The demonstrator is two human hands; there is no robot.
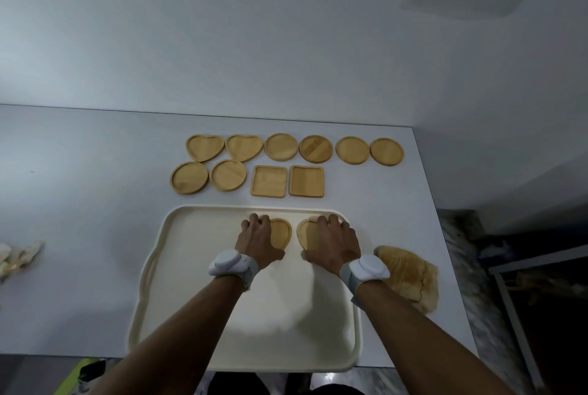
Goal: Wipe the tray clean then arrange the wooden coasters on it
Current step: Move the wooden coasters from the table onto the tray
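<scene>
A cream tray [191,267] lies at the near edge of a white table [95,235]. Both hands reach onto the tray's far half. The left hand [259,240] presses flat on a heart coaster [281,232], fingers curled over its far edge. The right hand [334,242] covers a second heart coaster [307,232] just beside the first, gripping it the same way. A tan cloth [410,273] sits crumpled just right of the tray. Beyond the tray lie ten more coasters in two rows: two round [189,177] and two square [269,180] nearer, then two hearts [204,147] and four rounds [386,151] farther.
</scene>
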